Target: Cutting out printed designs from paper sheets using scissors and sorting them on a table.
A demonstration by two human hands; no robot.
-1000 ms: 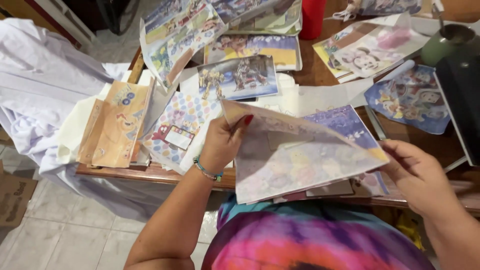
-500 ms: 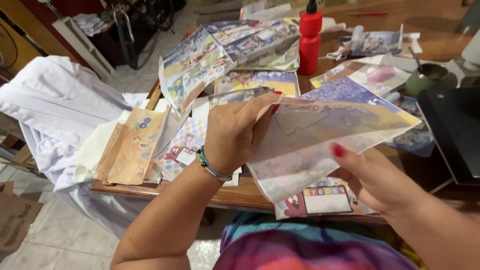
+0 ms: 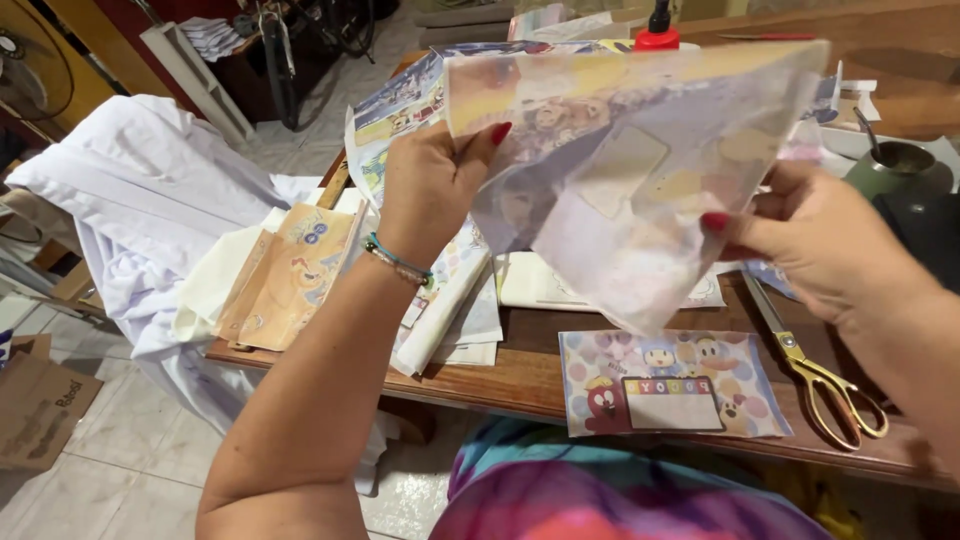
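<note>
Both hands hold up a thin printed paper sheet (image 3: pixel 640 170) in front of me, its pale back side facing me with cartoon pictures showing through. My left hand (image 3: pixel 432 180), with red nails and a beaded bracelet at the wrist, grips the sheet's left edge. My right hand (image 3: pixel 800 240) pinches its right side lower down. Under the raised sheet, a cartoon-printed card (image 3: pixel 672 382) with a blank label lies on the wooden table (image 3: pixel 520 375) near its front edge.
Gold-handled scissors (image 3: pixel 815 370) lie at the right. More printed sheets (image 3: pixel 395 105) and tan cartoon paper (image 3: pixel 290 275) cover the table's left. A red-capped bottle (image 3: pixel 657 32) and a dark green cup (image 3: pixel 895 170) stand farther back. White cloth (image 3: pixel 150 200) drapes a chair.
Both hands have lifted the sheet from low over the table up to face height, turning its back side toward me. The card with the label now shows beneath it.
</note>
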